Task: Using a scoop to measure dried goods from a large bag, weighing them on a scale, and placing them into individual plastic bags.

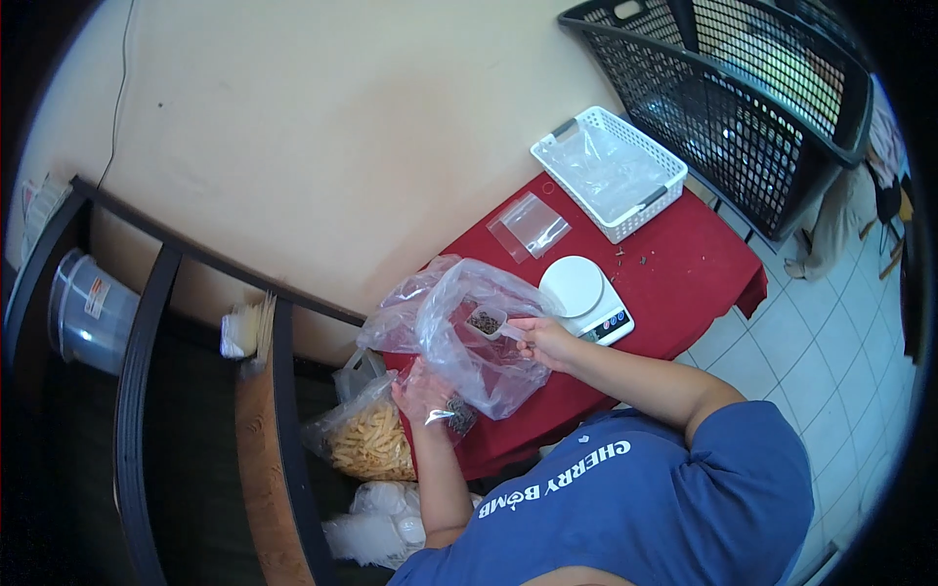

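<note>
My right hand (543, 342) grips the handle of a small scoop (486, 321), whose cup holds dark, fine pieces. The scoop is over the open mouth of a large clear plastic bag (469, 366). My left hand (423, 393) is closed on clear plastic at the near left side of this bag; the film partly veils its fingers. Beside that hand, dark pieces (459, 415) show through the plastic. A white kitchen scale (573, 286) stands just beyond my right hand, its round plate bare. Past it lie flat clear bags (529, 227).
A white basket (640, 223) with clear bags stands on the red-covered table (684, 259). Behind it rises a black crate (723, 127). A bag of pale yellow twisted snacks (371, 444) and other clear plastic (376, 523) sit at left, near a dark-framed shelf (283, 430).
</note>
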{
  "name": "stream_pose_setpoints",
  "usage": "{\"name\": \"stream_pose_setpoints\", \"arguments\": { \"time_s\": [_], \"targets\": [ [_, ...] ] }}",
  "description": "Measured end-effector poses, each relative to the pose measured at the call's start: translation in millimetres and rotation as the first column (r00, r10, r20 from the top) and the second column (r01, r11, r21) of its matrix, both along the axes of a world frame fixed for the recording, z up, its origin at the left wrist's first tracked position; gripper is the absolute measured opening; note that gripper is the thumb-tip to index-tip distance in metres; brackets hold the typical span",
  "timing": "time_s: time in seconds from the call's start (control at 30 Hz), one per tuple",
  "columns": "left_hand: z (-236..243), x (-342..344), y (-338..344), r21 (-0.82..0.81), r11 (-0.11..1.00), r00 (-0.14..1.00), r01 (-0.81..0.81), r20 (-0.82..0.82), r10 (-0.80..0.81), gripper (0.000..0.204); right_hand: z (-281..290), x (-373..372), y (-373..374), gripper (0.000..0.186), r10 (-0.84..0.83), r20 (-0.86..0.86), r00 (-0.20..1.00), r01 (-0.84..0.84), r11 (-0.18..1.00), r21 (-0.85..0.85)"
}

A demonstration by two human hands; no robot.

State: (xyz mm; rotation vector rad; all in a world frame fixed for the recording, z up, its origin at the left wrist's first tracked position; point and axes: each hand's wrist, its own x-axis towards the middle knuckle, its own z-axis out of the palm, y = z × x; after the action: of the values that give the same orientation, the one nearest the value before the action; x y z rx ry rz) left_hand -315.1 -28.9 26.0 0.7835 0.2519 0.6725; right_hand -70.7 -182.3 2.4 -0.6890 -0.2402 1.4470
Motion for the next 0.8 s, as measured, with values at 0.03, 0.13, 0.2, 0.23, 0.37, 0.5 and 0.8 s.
{"name": "stream_pose_setpoints", "arguments": {
  "time_s": [0.03,0.13,0.2,0.23,0.37,0.5,0.8],
  "targets": [
    [3.8,-6.8,-8.6,-0.001,1.0,1.0,-0.015,0.01,0.015,0.078,6.9,2.4,-8.1,0.051,0.009,0.031,0.999,-0.009,1.0,-0.005],
    [18.5,-30.7,-29.4,0.071,0.991,0.97,-0.113,-0.207,0.126,0.06,20.6,12.2,-32.4,0.049,0.051,0.078,0.996,-0.052,0.999,0.001],
    [23.9,-46.9,-38.7,0.278,0.928,0.898,-0.248,-0.294,0.328,0.061,35.6,19.9,-48.1,0.048,0.08,0.107,0.991,-0.078,0.997,-0.018],
    [27.1,-51.2,-47.2,0.481,0.816,0.783,-0.321,-0.349,0.514,0.062,43.9,24.7,-54.5,0.047,0.091,0.124,0.988,-0.087,0.996,-0.036],
    [63.6,-43.7,-79.8,0.683,0.588,0.775,-0.433,-0.051,0.63,0.057,80.1,52.2,-75.6,0.044,0.167,0.198,0.966,-0.167,0.986,-0.02],
    [96.6,-7.3,-123.5,0.766,0.615,0.752,-0.19,-0.289,0.593,0.057,136.9,72.8,-86.7,0.04,0.279,0.369,0.886,-0.287,0.957,-0.034],
    [103.1,76.7,-172.9,0.959,0.248,0.58,0.136,-0.28,0.765,0.068,220.3,77.4,-84.5,0.04,0.443,0.851,0.284,-0.507,0.822,-0.259]
  ]
}}
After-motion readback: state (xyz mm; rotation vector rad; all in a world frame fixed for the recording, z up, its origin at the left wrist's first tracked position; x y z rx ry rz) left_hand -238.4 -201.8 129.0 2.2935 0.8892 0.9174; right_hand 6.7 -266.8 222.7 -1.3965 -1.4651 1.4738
